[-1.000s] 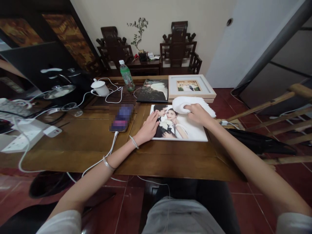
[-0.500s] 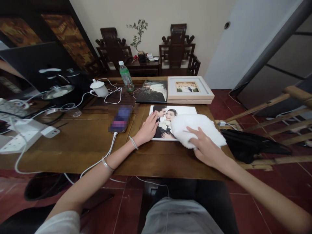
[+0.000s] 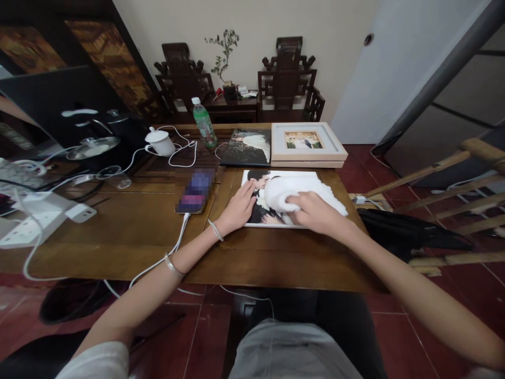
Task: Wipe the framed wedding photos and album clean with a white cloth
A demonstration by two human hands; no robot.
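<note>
A photo album or print [image 3: 272,218] with a picture of a couple lies flat near the table's front edge. My left hand [image 3: 239,206] rests on its left edge, fingers stretched out and lying flat. My right hand [image 3: 313,210] is closed on a fluffy white cloth [image 3: 305,190], which is pressed over the middle and right of the picture. The cloth hides much of the print, and its far corner hangs toward the right edge.
Behind the print lie a dark photo panel [image 3: 246,147] and a pale framed picture [image 3: 310,150]. To the left are a phone [image 3: 196,192] on a charging cable, a lidded white cup [image 3: 160,143], a green bottle [image 3: 204,123], a pot [image 3: 94,152] and a power strip [image 3: 35,221].
My right hand has moved left and slightly away from me, carrying the white cloth over more of the picture. My left hand has stayed in place.
</note>
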